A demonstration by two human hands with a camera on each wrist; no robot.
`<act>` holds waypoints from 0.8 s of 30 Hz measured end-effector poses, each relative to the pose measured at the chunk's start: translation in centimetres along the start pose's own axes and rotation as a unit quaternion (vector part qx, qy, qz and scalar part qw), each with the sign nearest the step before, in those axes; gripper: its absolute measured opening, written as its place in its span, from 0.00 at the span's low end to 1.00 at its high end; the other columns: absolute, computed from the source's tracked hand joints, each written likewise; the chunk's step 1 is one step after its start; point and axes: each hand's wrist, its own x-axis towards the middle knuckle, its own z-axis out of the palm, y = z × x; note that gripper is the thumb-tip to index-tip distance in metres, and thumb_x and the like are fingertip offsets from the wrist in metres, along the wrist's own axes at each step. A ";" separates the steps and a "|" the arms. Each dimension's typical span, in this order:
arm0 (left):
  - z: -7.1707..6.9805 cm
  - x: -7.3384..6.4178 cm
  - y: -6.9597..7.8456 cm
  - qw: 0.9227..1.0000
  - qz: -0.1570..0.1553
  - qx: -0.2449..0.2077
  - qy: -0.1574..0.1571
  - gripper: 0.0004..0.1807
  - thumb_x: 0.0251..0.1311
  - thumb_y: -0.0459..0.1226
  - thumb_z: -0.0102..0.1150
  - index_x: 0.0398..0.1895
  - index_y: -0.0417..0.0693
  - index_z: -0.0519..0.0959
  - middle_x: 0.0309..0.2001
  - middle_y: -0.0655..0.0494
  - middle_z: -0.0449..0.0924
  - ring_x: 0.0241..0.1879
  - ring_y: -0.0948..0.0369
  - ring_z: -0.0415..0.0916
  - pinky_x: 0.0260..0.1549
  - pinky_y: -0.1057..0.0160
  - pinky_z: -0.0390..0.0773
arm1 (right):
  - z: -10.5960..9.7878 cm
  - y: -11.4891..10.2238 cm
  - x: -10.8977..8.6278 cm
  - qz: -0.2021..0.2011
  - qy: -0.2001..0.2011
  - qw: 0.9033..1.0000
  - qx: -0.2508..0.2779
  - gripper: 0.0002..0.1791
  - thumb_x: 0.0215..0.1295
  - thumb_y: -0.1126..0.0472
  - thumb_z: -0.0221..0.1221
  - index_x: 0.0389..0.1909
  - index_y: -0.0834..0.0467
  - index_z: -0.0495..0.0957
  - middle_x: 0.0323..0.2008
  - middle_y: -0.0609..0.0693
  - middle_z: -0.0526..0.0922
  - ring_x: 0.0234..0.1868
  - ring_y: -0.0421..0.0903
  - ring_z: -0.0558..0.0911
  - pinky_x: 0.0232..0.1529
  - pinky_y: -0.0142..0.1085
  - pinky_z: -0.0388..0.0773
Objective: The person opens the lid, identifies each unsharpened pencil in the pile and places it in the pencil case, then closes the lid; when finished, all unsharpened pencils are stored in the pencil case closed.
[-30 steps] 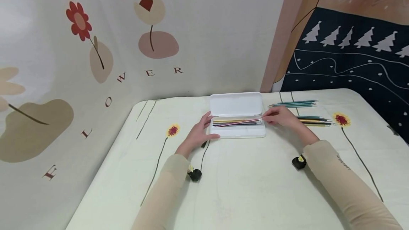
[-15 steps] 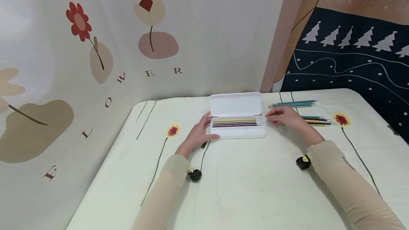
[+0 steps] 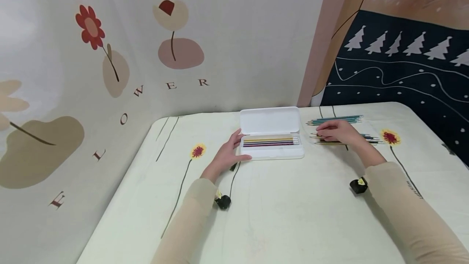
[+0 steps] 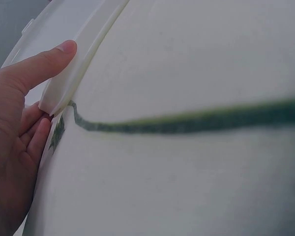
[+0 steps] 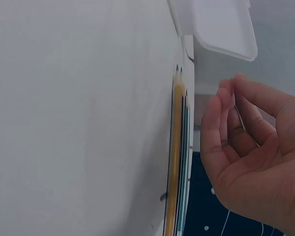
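Note:
An open white pencil case (image 3: 272, 153) lies on the table, its lid (image 3: 270, 120) folded back and several pencils (image 3: 271, 141) side by side inside. My left hand (image 3: 228, 154) grips the case's left end. In the left wrist view the thumb (image 4: 54, 61) presses on the rim while other fingers sit at its underside. To the right of the case, my right hand (image 3: 340, 133) is just above a loose group of pencils (image 3: 371, 139). The right wrist view shows its fingers loosely curled, fingertips together, holding nothing, beside yellow and dark pencils (image 5: 177, 123).
Behind the right hand lies a bundle of teal pencils (image 3: 338, 119). The flower-printed cloth (image 3: 278, 207) covers the table. A pale printed curtain (image 3: 249, 52) hangs along the back and left, with a dark tree-patterned cloth (image 3: 395, 76) at the right.
The striped red pencil that lay slanted over the case now rests in line with the others. My right hand has let go of it and moved right to the loose pencils. The left stays put.

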 end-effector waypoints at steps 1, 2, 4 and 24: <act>0.0 0.0 0.0 1.000 0.000 -0.001 0.000 0.59 0.51 0.49 0.76 0.81 0.61 0.46 0.77 0.57 0.61 0.75 0.55 0.62 0.76 0.50 0.59 | -0.2 0.1 -0.1 0.001 0.002 1.000 -0.002 0.24 0.71 0.57 0.60 0.60 0.70 0.74 0.44 0.45 0.85 0.36 0.27 0.82 0.43 0.27 0.84; 0.0 0.0 0.0 1.000 0.000 -0.001 -0.001 0.59 0.51 0.49 0.76 0.81 0.61 0.46 0.77 0.57 0.61 0.75 0.55 0.62 0.76 0.50 0.59 | -0.4 0.1 -0.2 0.004 0.006 1.000 -0.005 0.24 0.71 0.57 0.60 0.60 0.69 0.74 0.44 0.44 0.85 0.35 0.27 0.82 0.43 0.27 0.84; 0.0 -0.1 0.0 1.000 0.000 -0.001 -0.001 0.60 0.51 0.49 0.76 0.81 0.61 0.46 0.77 0.58 0.61 0.74 0.55 0.63 0.76 0.50 0.59 | -0.8 0.3 -0.3 0.010 0.013 1.000 -0.009 0.24 0.71 0.56 0.59 0.61 0.68 0.74 0.43 0.42 0.84 0.35 0.27 0.81 0.43 0.27 0.84; 0.0 0.0 0.0 1.000 -0.001 -0.003 0.001 0.60 0.50 0.50 0.76 0.81 0.62 0.46 0.77 0.58 0.61 0.75 0.55 0.62 0.76 0.50 0.59 | -4.8 2.6 -2.5 0.021 0.074 0.997 -0.006 0.29 0.72 0.51 0.58 0.63 0.70 0.70 0.31 0.24 0.75 0.33 0.24 0.78 0.39 0.21 0.82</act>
